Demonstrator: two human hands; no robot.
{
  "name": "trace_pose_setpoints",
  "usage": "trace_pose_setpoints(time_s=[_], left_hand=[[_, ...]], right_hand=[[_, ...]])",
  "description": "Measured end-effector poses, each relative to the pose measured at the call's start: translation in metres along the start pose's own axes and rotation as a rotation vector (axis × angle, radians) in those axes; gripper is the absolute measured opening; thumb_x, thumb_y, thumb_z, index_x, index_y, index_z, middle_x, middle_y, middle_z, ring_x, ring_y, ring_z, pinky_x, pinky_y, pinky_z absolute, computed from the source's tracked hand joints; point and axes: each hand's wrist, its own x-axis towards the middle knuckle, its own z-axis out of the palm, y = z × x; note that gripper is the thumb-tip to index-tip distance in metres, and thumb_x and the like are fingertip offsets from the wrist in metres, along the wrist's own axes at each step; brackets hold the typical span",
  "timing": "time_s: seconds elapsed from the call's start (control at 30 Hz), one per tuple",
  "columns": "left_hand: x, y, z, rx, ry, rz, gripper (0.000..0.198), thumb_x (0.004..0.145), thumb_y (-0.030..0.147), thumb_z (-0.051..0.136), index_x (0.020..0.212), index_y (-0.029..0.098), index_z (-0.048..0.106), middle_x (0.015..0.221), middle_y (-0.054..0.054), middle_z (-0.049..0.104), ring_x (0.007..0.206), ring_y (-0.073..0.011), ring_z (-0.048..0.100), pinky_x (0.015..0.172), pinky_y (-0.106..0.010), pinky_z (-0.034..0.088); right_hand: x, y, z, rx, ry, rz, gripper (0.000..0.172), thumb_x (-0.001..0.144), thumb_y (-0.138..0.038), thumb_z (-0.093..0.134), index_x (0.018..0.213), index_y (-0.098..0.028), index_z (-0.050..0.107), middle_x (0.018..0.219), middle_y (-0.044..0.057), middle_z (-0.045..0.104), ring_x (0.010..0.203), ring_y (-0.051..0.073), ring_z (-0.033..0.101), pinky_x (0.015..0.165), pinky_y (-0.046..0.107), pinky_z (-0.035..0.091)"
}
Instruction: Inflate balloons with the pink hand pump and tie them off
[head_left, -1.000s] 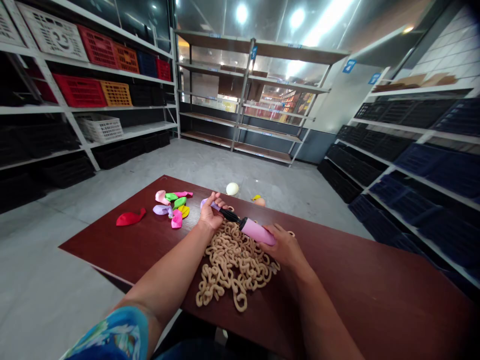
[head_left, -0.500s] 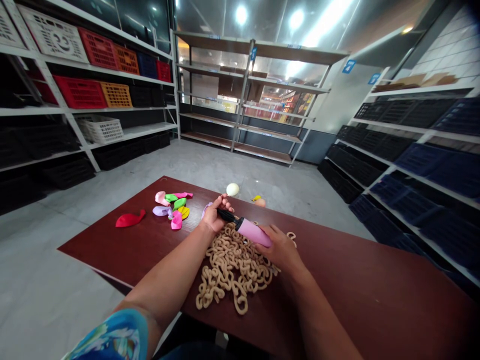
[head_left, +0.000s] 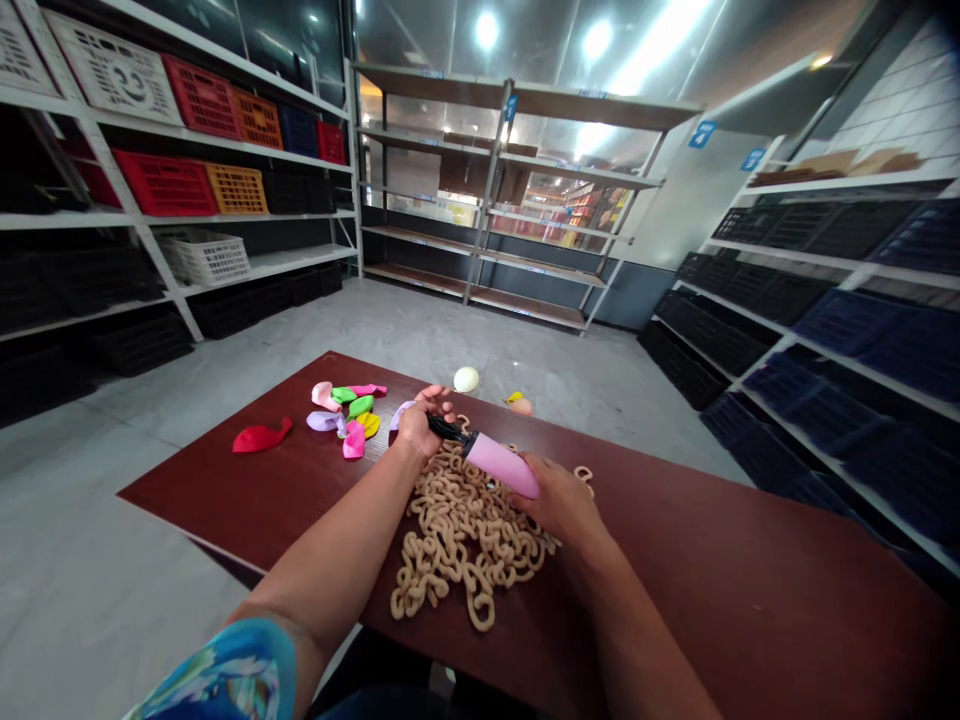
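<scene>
A pink hand pump (head_left: 501,466) with a black nozzle end slants above a heap of beige loops (head_left: 472,530), thick and rope-like. My right hand (head_left: 561,495) is wrapped round the pump's pink body. At the black end, my left hand (head_left: 421,428) is closed, and a pale purple balloon (head_left: 397,414) sticks out past its left side. Its fingers hide where balloon and nozzle meet. Left of that hand lie several limp balloons (head_left: 352,428) in pink, green, lilac and yellow. A red balloon (head_left: 260,436) rests apart from them, farther left.
Everything lies on a dark red-brown table (head_left: 712,560). Beyond its far edge, a small inflated white balloon (head_left: 466,379) and a peach balloon (head_left: 522,407) are on the floor. Shelves with crates (head_left: 165,185) line the left, dark crates (head_left: 885,320) the right; a metal rack (head_left: 487,190) stands behind.
My left hand has shifted slightly left and toward me, with more of the purple balloon showing. The pump has moved a little left with my right hand.
</scene>
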Motion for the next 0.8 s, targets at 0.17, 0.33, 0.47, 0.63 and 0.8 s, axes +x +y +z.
trace_pose_setpoints(time_s=[0.17, 0.33, 0.47, 0.63, 0.8], left_hand=[[0.006, 0.021, -0.002, -0.054, -0.007, 0.096, 0.020, 0.062, -0.003, 0.036, 0.061, 0.017, 0.037, 0.050, 0.003, 0.036, 0.038, -0.0073, 0.033, 0.041, -0.020, 0.027], [0.009, 0.043, -0.005, -0.093, 0.028, 0.166, 0.019, 0.070, 0.002, 0.036, 0.060, 0.018, 0.033, 0.050, 0.005, 0.029, 0.037, -0.0070, 0.029, 0.039, -0.020, 0.024], [0.006, 0.038, -0.003, -0.103, 0.010, 0.195, 0.020, 0.069, 0.001, 0.036, 0.059, 0.017, 0.031, 0.050, 0.005, 0.028, 0.037, -0.0068, 0.028, 0.039, -0.020, 0.024], [0.001, 0.025, 0.001, -0.134, -0.034, 0.161, 0.020, 0.067, 0.000, 0.036, 0.059, 0.017, 0.030, 0.050, 0.005, 0.027, 0.038, -0.0064, 0.027, 0.040, -0.019, 0.023], [-0.011, 0.010, 0.011, -0.129, -0.031, 0.129, 0.019, 0.064, -0.001, 0.036, 0.060, 0.017, 0.031, 0.051, 0.004, 0.029, 0.039, -0.0065, 0.029, 0.041, -0.019, 0.025]], right_hand=[[0.001, 0.003, -0.003, -0.005, 0.034, 0.012, 0.027, 0.070, -0.030, 0.059, 0.096, -0.024, 0.053, 0.096, 0.001, 0.061, 0.085, 0.017, 0.054, 0.064, 0.025, 0.030], [0.000, 0.024, -0.005, -0.002, 0.034, 0.042, 0.026, 0.068, -0.025, 0.060, 0.093, -0.024, 0.053, 0.091, 0.001, 0.060, 0.083, 0.016, 0.051, 0.065, 0.024, 0.029], [-0.002, 0.034, -0.003, 0.011, 0.038, 0.045, 0.024, 0.067, -0.024, 0.059, 0.091, -0.024, 0.052, 0.089, 0.000, 0.060, 0.081, 0.015, 0.052, 0.064, 0.024, 0.029], [-0.002, 0.028, 0.001, -0.055, 0.109, -0.007, 0.020, 0.069, -0.031, 0.059, 0.086, -0.023, 0.050, 0.085, 0.000, 0.059, 0.079, 0.016, 0.053, 0.062, 0.024, 0.029], [0.000, 0.013, 0.004, -0.082, 0.175, -0.067, 0.026, 0.071, -0.033, 0.058, 0.093, -0.022, 0.051, 0.087, 0.002, 0.060, 0.082, 0.018, 0.054, 0.064, 0.026, 0.030]])
